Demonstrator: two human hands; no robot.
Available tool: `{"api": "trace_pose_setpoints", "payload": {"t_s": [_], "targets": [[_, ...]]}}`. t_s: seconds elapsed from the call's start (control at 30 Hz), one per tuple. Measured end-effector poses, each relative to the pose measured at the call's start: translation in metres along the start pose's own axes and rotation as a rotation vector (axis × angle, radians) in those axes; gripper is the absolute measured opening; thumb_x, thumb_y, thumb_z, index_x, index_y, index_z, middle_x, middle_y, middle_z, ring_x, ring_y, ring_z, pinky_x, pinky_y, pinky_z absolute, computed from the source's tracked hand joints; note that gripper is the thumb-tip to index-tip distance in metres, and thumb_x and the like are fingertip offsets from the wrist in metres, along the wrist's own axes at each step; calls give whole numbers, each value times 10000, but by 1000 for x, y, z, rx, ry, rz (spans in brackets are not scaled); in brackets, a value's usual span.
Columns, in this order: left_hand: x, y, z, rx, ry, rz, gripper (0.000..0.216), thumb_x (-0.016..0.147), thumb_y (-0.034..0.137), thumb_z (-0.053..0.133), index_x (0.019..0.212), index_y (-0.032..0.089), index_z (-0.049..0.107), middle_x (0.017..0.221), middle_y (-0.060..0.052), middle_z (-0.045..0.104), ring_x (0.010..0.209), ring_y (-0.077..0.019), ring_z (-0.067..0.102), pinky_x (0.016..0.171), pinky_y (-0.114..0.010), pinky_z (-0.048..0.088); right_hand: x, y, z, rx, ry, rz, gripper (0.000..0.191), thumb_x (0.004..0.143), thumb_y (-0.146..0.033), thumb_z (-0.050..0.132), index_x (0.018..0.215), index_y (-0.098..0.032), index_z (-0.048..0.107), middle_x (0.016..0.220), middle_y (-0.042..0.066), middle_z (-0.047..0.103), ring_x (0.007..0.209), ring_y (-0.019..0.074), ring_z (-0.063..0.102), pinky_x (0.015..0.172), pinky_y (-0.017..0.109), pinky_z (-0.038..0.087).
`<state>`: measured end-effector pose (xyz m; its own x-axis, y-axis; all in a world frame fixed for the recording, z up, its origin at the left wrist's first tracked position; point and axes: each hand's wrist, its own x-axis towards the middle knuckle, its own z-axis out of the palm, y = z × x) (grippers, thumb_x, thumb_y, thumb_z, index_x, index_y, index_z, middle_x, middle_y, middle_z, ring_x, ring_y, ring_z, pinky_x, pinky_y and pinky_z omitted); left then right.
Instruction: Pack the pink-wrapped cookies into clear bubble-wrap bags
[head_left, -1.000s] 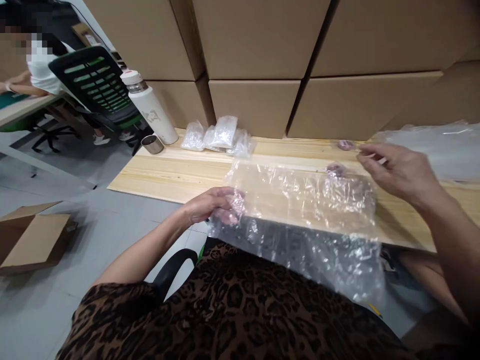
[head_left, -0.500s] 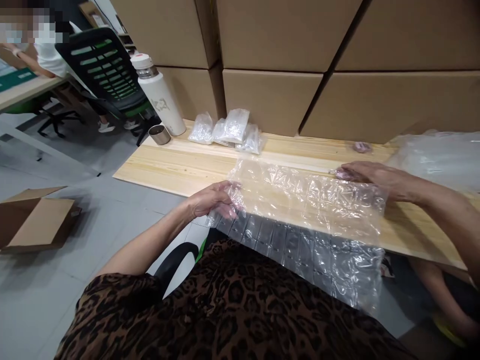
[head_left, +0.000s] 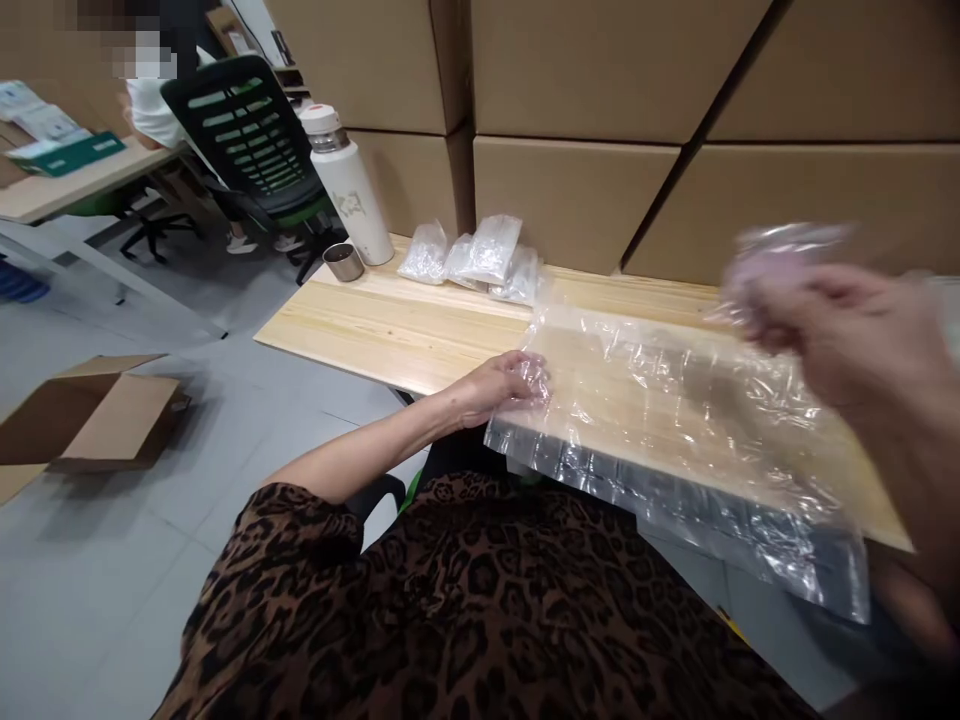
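A clear plastic packing sheet (head_left: pixel 675 390), creased into narrow columns, lies across the table and hangs over its front edge. My left hand (head_left: pixel 510 388) is closed on the sheet's left end, fingers curled into the film. Raised above the sheet's right end, my right hand (head_left: pixel 847 330) is blurred by motion. It grips a small pinkish packet (head_left: pixel 780 255) in clear plastic; its contents cannot be made out. Several small clear bubble packets (head_left: pixel 487 255) lie against the boxes behind the sheet.
Stacked cardboard boxes (head_left: pixel 570 200) form a wall behind the wooden table (head_left: pixel 360 335). A white thermos bottle (head_left: pixel 352 200) and a metal cup (head_left: pixel 343 262) stand at its left end. An open carton (head_left: pixel 112 420) sits on the floor. Beyond are an office chair (head_left: pixel 251 150) and a seated person.
My right hand has risen off the table with the pinkish packet. The view has shifted, and the sheet's front edge hangs differently. My left hand keeps hold of the sheet.
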<state>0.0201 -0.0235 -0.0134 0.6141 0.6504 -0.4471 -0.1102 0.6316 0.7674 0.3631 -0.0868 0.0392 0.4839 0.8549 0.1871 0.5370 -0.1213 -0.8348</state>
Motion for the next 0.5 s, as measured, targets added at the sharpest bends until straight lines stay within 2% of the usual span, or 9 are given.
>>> {"api": "trace_pose_setpoints", "payload": {"t_s": [0.07,0.13,0.2,0.23,0.3,0.4,0.47,0.5], "targets": [[3,0,9,-61,-24,26,279,807,-37,713,1017,145,695,1042,-78,771,925,-165,747,1052,-374,560,-25,-22,37,269,-194,282,117,921,-197,810,898,-178,696,828,72,700,650,121,644,579,247,548],[6,1,14,-139,-64,8,116,923,211,778,973,134,709,1008,-95,762,956,-193,734,1085,-398,538,-44,-30,70,450,-343,484,113,924,-138,807,918,-173,700,788,59,718,610,110,658,523,201,559],[9,4,16,-227,-96,-25,353,1015,479,689,949,133,712,980,-115,757,980,-225,729,1085,-410,539,-56,-27,95,550,-441,594,119,956,-111,768,915,-172,674,714,47,709,563,116,664,488,191,573],[11,4,17,-265,-97,-40,438,1047,548,613,936,136,708,959,-118,755,975,-230,729,1069,-401,546,-59,-24,104,586,-462,616,135,970,-100,748,902,-172,655,682,44,700,543,120,665,478,191,580],[16,6,18,-327,-50,-43,509,1107,553,465,910,142,693,898,-111,741,920,-216,726,1019,-364,562,-62,-20,114,648,-483,626,165,980,-82,731,885,-171,629,675,55,706,533,128,681,479,192,597],[25,6,23,-365,22,-29,442,1149,352,360,958,134,693,846,-93,731,837,-189,713,990,-341,567,-64,-22,117,712,-507,612,134,984,-96,750,934,-169,649,756,86,751,587,130,723,530,181,634],[29,5,28,-367,-33,-21,393,1142,273,352,1075,121,708,863,-83,744,817,-181,706,986,-345,568,-66,-28,118,726,-522,600,138,979,-118,776,944,-179,657,786,89,768,609,120,732,554,170,646],[31,4,30,-365,-84,-22,400,1146,287,346,1134,119,708,871,-79,749,803,-181,700,975,-349,571,-68,-30,119,723,-524,592,157,971,-140,799,936,-188,653,784,85,770,602,115,725,544,168,641]]}}
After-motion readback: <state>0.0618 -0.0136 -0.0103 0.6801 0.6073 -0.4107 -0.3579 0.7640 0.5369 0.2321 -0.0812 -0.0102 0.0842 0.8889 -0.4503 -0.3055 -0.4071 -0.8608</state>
